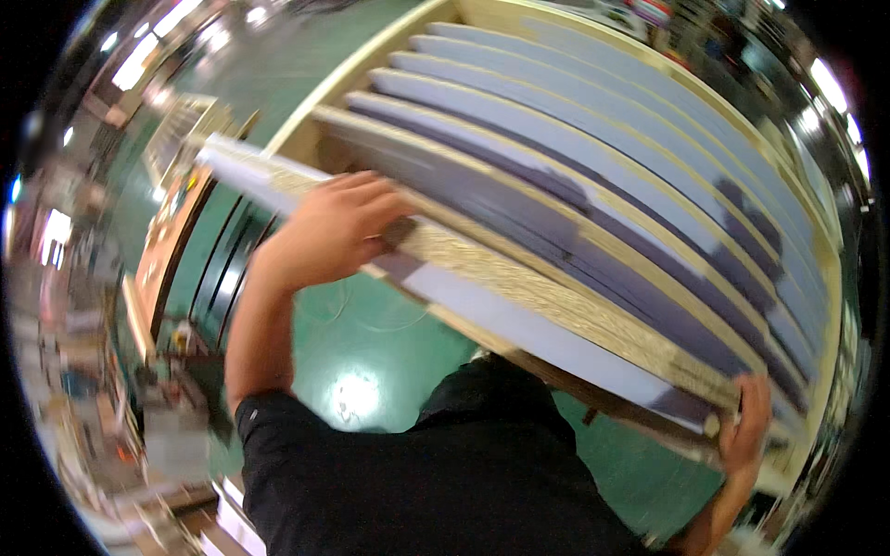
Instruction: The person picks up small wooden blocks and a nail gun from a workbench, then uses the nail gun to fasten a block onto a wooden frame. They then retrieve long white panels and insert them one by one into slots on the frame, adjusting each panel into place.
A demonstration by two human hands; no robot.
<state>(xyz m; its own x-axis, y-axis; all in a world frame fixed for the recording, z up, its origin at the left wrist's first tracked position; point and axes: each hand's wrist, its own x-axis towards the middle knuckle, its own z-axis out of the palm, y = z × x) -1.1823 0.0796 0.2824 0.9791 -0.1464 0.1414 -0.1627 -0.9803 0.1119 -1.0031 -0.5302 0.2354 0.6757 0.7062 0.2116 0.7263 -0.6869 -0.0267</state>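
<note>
I have the long board (542,285) between my two hands, right in front of my body along the near side of the wooden frame (348,82). Its long axis slants from far left to near right, roughly in line with the row of grey-white boards (519,116) standing on edge just beyond it. My left hand (338,222) is bent over the upper edge, partly closed, fingers on top and thumb tucked below, set well in from the left end, which juts past the frame's left rail. My right hand (744,426) curls around the right end, closed on it as far as I can see; blur hides the thumb. So the board's middle lies to the right of my left hand, which looks the nearer of the two, with a longer stretch running to my right.
</note>
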